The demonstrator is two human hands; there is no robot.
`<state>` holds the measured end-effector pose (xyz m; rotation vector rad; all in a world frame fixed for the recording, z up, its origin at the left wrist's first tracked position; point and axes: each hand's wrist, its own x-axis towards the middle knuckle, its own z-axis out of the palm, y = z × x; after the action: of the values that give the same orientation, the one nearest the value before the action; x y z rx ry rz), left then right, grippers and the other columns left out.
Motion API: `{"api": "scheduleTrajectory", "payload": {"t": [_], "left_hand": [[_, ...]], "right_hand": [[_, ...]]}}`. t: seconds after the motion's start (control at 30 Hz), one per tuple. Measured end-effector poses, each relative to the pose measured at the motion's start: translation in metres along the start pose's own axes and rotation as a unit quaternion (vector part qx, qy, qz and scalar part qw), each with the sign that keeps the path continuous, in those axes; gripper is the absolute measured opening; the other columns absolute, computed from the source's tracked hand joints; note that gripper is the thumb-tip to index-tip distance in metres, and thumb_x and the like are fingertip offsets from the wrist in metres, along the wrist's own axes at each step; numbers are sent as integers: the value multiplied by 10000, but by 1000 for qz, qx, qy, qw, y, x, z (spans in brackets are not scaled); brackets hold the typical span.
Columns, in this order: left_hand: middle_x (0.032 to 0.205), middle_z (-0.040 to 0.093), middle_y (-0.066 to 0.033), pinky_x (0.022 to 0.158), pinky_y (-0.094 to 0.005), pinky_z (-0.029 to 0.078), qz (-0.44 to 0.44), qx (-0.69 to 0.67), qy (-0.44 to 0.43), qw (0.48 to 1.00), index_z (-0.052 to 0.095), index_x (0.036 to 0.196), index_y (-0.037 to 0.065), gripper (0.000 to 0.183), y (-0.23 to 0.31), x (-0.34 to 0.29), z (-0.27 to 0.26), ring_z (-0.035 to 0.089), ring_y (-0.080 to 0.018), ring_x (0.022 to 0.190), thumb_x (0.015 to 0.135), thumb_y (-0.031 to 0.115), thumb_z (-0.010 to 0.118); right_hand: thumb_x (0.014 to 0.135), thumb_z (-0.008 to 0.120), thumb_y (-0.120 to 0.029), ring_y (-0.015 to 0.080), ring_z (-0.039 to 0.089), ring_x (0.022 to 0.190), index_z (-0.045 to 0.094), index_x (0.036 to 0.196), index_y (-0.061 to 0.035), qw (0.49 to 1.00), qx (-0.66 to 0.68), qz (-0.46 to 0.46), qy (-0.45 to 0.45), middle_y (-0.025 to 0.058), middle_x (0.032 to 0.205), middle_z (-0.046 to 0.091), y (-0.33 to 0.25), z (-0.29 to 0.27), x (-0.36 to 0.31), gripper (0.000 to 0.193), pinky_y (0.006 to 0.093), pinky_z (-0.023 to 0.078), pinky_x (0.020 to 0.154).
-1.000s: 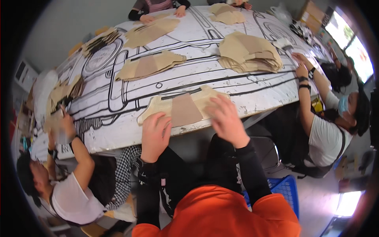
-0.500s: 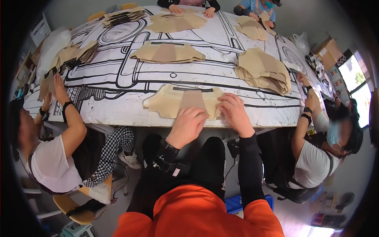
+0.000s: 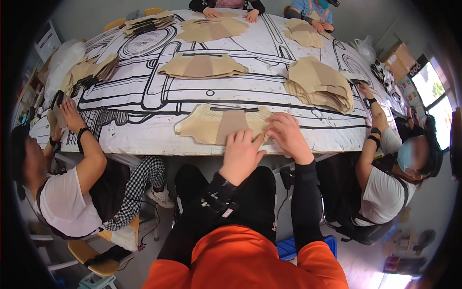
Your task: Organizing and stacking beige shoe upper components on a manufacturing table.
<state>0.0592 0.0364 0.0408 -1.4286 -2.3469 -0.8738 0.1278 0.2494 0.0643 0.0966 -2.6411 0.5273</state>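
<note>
A beige fabric piece [image 3: 204, 127] with a brown middle panel and a black strip on its far edge lies at the table's near edge. My left hand [image 3: 242, 156] rests on its near side, fingers stretched out and thumb apart. At the piece's right end, my right hand [image 3: 288, 137] is closed, with thumb and fingertips pinching the edge. What lies under the right fingertips is partly hidden. Just beyond sits a similar stack of beige pieces [image 3: 185, 67], and a taller stack [image 3: 320, 82] stands to the right.
The white table [image 3: 134, 137] bears black line drawings. Further beige stacks [image 3: 211, 30] lie farther back, and pieces with black strips [image 3: 149, 23] at the far left. Co-workers sit on my left [image 3: 67, 197] and right [image 3: 385, 192]; others work across the table. A blue crate [image 3: 287, 248] is below.
My left hand has shifted right along the near edge, toward my right hand, and its fingers are more spread. My right hand stays at the right end. The left co-worker's hands have moved slightly.
</note>
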Motion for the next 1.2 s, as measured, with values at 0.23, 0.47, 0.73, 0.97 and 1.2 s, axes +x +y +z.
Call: {"api": "scheduleTrajectory", "payload": {"t": [0.23,0.47,0.73,0.97,1.2], "left_hand": [[1125,582,-100,958,-473,441,-28,18,13,999,766,1309,160,464,-2,3,12,570,-313,1123,893,350,843],[1125,578,-109,932,-482,439,-29,27,2,999,774,1321,156,448,-7,3,15,569,-322,1105,917,340,825],[1135,578,-126,954,-488,460,-3,50,-10,999,770,1358,148,466,-11,14,14,572,-347,1114,936,340,821],[1145,581,-116,951,-484,459,-7,68,-36,997,773,1361,158,469,-8,10,12,568,-337,1122,934,345,828],[1132,572,-112,946,-483,459,-11,70,-32,997,776,1353,157,456,-8,7,10,564,-332,1112,938,340,824]], "right_hand": [[837,762,-59,343,556,1414,785,1087,-137,996,-62,45,55,54,1337,694,5,0,-30,262,509,397,1202],[810,773,-86,309,583,1379,802,1009,-148,985,-134,-12,110,46,1281,706,10,15,-16,210,535,395,1189],[804,779,-176,249,606,1305,796,933,-139,984,-70,59,151,9,1184,731,18,15,-3,135,499,394,1152],[781,810,-230,277,545,1393,801,948,-134,981,-73,95,155,58,1304,694,17,18,-7,193,541,324,1218],[786,801,-221,333,494,1446,796,1061,-111,975,-70,137,162,100,1391,649,22,25,-18,296,565,317,1235]]}}
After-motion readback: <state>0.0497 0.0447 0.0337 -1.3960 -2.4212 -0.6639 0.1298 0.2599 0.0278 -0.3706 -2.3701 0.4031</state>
